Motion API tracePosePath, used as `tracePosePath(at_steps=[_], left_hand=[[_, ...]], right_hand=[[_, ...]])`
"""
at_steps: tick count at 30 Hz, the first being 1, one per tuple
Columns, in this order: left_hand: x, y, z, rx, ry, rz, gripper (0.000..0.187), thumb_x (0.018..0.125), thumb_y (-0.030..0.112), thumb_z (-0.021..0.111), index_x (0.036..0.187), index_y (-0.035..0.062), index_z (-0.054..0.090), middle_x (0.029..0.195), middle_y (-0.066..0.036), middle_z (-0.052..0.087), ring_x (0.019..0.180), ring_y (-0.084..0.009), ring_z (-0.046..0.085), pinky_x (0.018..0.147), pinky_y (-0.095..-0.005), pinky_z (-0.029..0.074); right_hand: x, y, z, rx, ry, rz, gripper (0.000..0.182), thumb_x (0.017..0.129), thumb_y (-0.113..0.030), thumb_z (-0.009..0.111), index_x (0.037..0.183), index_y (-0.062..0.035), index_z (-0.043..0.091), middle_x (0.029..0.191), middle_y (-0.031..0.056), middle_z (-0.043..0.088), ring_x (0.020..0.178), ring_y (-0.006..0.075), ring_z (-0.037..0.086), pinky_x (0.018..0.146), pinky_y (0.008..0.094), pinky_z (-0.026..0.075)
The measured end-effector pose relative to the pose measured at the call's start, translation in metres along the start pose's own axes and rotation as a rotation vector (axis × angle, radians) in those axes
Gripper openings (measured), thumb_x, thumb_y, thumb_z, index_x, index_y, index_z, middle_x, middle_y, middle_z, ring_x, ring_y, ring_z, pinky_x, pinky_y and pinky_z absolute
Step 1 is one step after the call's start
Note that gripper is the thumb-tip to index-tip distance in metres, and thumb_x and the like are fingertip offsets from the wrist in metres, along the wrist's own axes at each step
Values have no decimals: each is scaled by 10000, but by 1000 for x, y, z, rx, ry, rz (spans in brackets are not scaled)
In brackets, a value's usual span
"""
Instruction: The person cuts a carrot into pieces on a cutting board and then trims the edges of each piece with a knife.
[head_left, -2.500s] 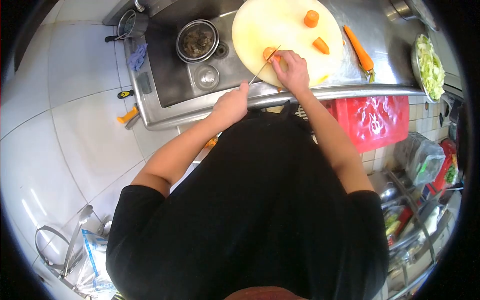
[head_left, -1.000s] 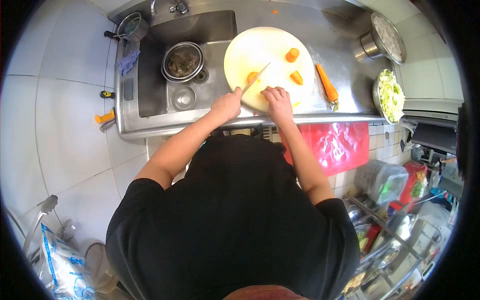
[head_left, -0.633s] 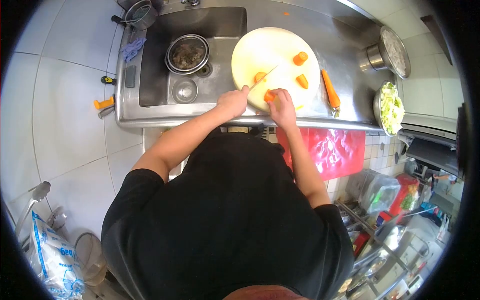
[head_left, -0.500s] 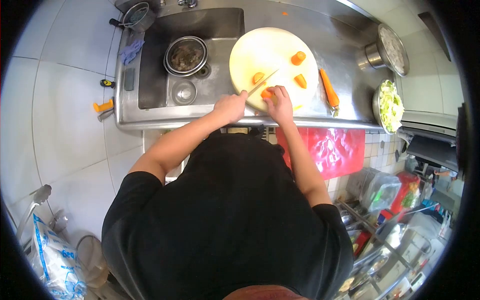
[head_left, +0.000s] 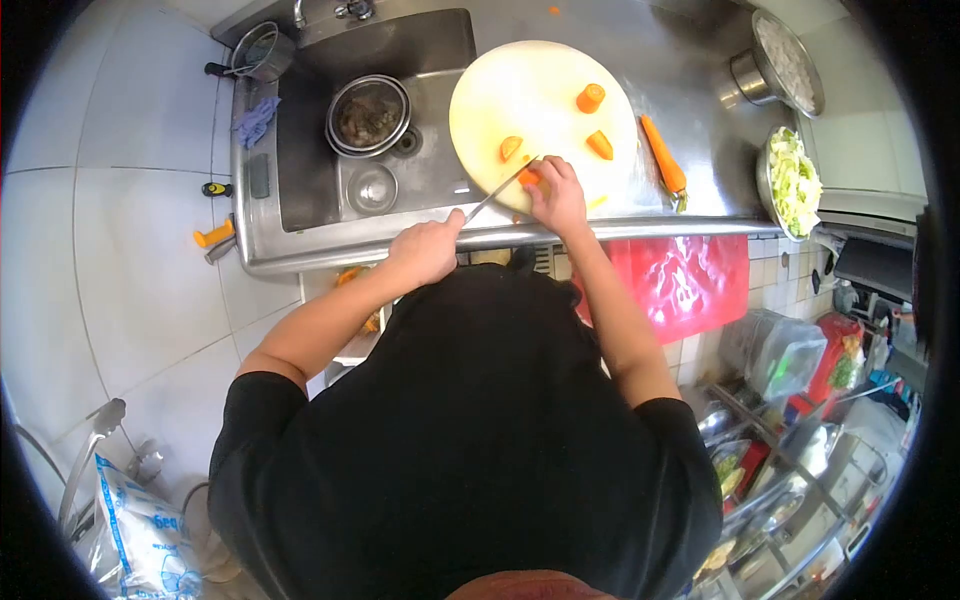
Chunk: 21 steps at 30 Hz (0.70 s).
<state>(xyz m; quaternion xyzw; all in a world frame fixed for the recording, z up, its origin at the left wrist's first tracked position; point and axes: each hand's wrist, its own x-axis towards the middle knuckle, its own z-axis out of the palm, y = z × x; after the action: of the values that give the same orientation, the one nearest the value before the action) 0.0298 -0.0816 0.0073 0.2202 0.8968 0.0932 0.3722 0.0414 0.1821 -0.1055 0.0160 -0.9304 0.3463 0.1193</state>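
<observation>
While the right grip [head_left: 560, 200] pins a carrot piece [head_left: 528, 178], the left grip [head_left: 425, 250], clasping the knife [head_left: 492, 198], has retreated.

I see the left arm [head_left: 330, 320] slant up to a clenched left hand [head_left: 424, 248], the right arm [head_left: 618, 310] to a curled right hand [head_left: 560, 198], both near upper centre.

Plain black matte-fabric top [head_left: 460, 420] is worn; loose short sleeves [head_left: 262, 408], same black, are hemmed well back from each bare hand [head_left: 560, 198].

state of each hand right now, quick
Left hand: closed, holding the knife.
Right hand: closed on a carrot piece.
</observation>
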Motion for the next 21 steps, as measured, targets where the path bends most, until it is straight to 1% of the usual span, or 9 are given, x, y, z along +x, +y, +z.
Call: tracePosePath(at_steps=[5,8,11,14,17,20,21], left_hand=[[-15,-1,-16,61,-61,-15,392,882,47,553,1269,33,495,1012,-265,727,1005,-446,718,841,-563,562],[-15,3,-23,85,-95,-9,381,888,48,550,1263,17,492,1014,-267,726,1005,-445,719,842,-560,561],[-11,-1,-22,87,-87,28,266,999,143,511,1244,41,489,967,-270,727,950,-467,715,832,-584,545],[-6,6,-23,70,-113,11,266,993,126,526,1236,26,485,977,-275,723,970,-468,711,837,-583,543],[9,6,-17,42,-118,28,288,960,93,550,1227,10,483,996,-281,716,987,-471,705,831,-580,543],[35,2,9,-8,-59,104,326,922,61,565,1231,-4,481,1001,-287,708,990,-477,700,819,-577,544],[40,3,14,-16,-51,95,336,916,58,563,1236,-6,480,998,-288,706,987,-478,700,817,-577,545]], right_hand=[[-3,5,8,2,36,11,385,789,-76,800,1159,-82,697,1210,149,658,1115,358,629,971,439,539],[-4,4,10,-4,70,9,378,783,-77,802,1148,-85,701,1190,145,663,1115,354,634,957,437,548],[-4,1,10,28,127,-11,360,760,-41,801,1106,-80,709,1149,142,673,1081,349,653,939,426,556],[-3,2,11,22,123,4,360,756,-41,802,1103,-80,714,1152,143,673,1079,348,654,932,426,559],[-4,4,13,43,123,14,373,749,-40,805,1109,-80,716,1157,143,674,1074,346,656,926,427,562],[-2,0,10,33,107,11,383,737,-49,809,1107,-84,713,1150,135,674,1075,346,651,939,430,561],[-3,0,13,34,114,14,384,736,-49,809,1106,-83,713,1148,134,674,1074,346,651,938,429,561]])
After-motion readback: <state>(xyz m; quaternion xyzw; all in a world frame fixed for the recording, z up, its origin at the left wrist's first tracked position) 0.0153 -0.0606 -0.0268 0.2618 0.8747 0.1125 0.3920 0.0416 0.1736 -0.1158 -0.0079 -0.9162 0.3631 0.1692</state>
